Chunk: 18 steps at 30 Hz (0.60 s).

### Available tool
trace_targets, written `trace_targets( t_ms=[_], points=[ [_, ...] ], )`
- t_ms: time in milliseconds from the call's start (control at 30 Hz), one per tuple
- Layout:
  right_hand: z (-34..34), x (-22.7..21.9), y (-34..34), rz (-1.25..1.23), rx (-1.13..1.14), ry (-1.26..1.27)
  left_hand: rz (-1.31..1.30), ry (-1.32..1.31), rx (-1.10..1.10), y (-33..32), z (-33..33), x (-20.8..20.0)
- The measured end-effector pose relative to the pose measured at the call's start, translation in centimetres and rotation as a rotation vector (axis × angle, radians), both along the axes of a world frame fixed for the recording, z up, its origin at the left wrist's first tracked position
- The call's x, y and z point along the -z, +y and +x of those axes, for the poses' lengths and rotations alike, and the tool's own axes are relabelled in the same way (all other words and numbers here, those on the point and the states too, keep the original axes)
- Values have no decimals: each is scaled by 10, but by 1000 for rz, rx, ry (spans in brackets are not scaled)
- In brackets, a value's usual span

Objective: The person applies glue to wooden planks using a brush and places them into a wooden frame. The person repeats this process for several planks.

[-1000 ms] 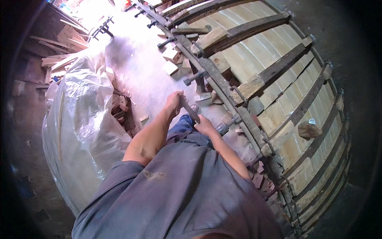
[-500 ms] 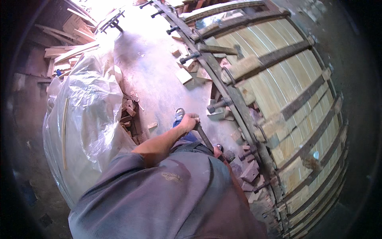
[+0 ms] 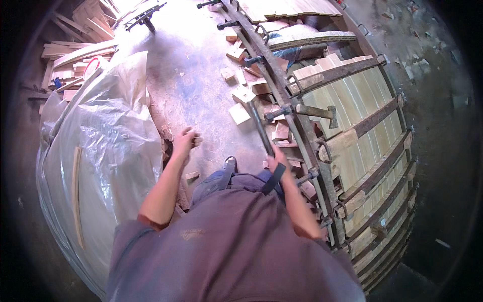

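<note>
My right hand (image 3: 277, 160) is closed round a dark metal bar (image 3: 259, 125), which reaches away from me beside the clamp frame's near rail (image 3: 286, 106). A dark flat band (image 3: 273, 179) crosses near my right wrist; what it belongs to is unclear. My left hand (image 3: 185, 142) is raised over the floor with its fingers loosely apart and nothing in them, slightly blurred. On the frame, pale wooden boards (image 3: 347, 95) lie side by side beneath dark cross bars (image 3: 378, 121). A hammer (image 3: 316, 111) with a wooden handle rests on the boards near a clamp screw (image 3: 278, 112).
Clear plastic sheeting (image 3: 118, 116) covers a heap on my left, with a thin wood strip (image 3: 77, 194) on it. Scrap timber (image 3: 83, 55) is piled beyond. Wood offcuts (image 3: 239, 114) lie along the rail. A dark metal stand (image 3: 146, 17) is at the far end.
My left hand has let go of the bar and moved left. My right hand now holds the bar alone, its free end pointing away. The view has shifted along the clamp frame.
</note>
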State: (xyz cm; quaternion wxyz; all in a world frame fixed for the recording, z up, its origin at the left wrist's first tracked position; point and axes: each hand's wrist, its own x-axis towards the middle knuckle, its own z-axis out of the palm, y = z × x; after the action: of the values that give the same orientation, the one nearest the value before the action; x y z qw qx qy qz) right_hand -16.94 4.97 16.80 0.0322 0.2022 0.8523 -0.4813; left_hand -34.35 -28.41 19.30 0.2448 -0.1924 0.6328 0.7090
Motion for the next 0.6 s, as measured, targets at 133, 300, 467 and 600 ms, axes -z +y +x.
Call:
trace_targets(
  t_ms=[133, 300, 467, 600],
  points=[
    [-103, -35, 6, -73, 105, -86, 6, 19, -246, -88, -5, 14],
    [-229, -63, 22, -267, 240, -265, -42, -188, -395, -114, 21, 27],
    [-320, -20, 53, -254, 175, -379, -3, -291, -308, -121, 6, 61],
    [-349, 50, 81, 194, 110, -181, -213, -406, -226, -138, -34, 66]
  ],
)
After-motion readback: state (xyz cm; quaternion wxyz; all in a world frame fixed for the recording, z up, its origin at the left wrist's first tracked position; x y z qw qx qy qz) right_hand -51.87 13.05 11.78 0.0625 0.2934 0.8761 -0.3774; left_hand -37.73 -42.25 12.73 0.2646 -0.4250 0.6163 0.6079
